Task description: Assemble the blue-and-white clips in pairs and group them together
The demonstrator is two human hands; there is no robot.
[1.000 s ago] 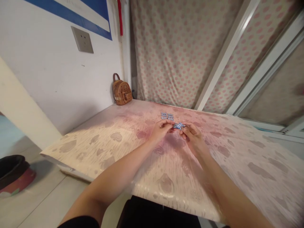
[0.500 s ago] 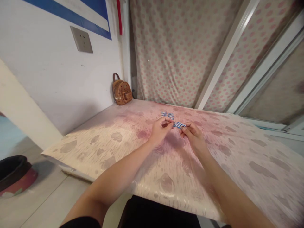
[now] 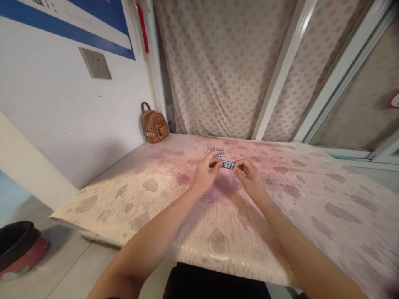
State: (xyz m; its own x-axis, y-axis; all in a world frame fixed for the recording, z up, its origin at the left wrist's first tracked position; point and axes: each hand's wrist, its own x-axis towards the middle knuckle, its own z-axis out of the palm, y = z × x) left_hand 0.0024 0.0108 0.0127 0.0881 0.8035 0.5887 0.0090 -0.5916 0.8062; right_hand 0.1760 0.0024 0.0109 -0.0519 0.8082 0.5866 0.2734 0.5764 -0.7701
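Between my two hands, above the table, is a small flat blue-and-white strip (image 3: 229,165) with a row of pale panels. My left hand (image 3: 207,169) pinches its left end between thumb and fingers. The right end is in the grip of my right hand (image 3: 248,174), thumb towards me. Just beyond my left hand, several small blue-and-white pieces (image 3: 220,149) lie on the table in short rows. My left fingers partly hide them, and their print is too small to read.
A patterned pinkish cloth covers the table (image 3: 174,216). At its far left corner, a brown mini backpack (image 3: 155,126) leans by the wall. Behind hangs a dotted curtain (image 3: 212,74) with white frame bars. A dark-and-red pot (image 3: 23,249) stands on the floor at left.
The strip has turned from slanted to nearly level, its panels facing me more. Both hands still hold its ends. The whole view has shifted slightly with my head.
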